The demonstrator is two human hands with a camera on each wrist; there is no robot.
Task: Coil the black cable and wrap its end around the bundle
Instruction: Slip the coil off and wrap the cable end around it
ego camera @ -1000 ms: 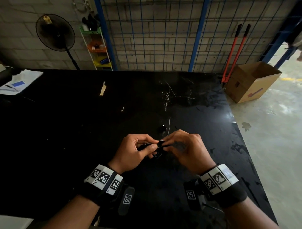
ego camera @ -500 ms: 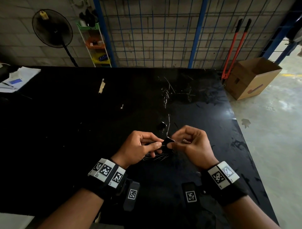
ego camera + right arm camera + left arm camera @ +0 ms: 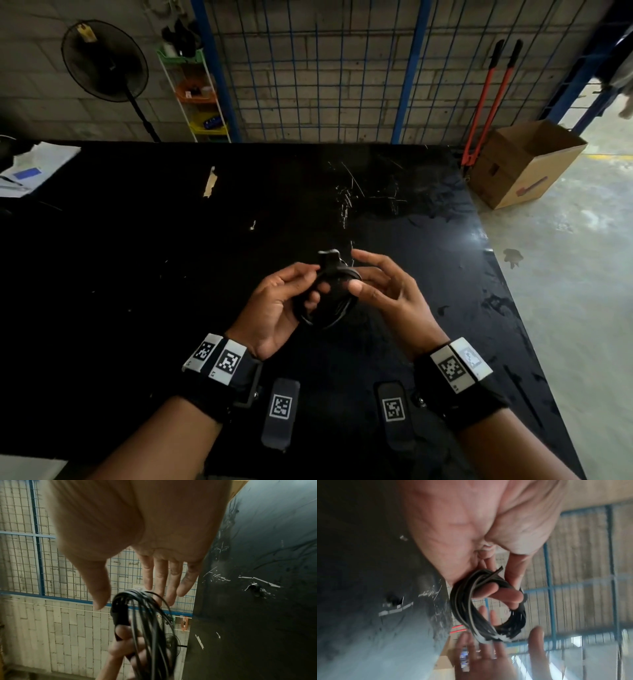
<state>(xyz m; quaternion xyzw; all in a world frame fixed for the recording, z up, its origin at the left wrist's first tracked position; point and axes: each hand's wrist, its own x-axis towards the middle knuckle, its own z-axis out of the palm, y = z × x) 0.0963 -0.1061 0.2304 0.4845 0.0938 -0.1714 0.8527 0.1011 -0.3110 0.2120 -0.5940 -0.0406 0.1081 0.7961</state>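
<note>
The black cable is wound into a small coil of several loops, held above the black table. My left hand grips the coil, with fingers curled through its loops. A thicker black piece of the cable sits by the left fingertips and sticks up at the coil's top. My right hand hovers just right of the coil with thumb and fingers straight and spread, holding nothing. The coil shows as a ring in the left wrist view.
A small black object lies on the table beyond the hands among light scratches. Papers lie at the table's far left. A cardboard box and red bolt cutters stand past the right edge, before a wire fence.
Both hands pinched the cable together low over the table. Since then the right hand has let go and spread open, and the left hand has lifted and turned the coil upright.
</note>
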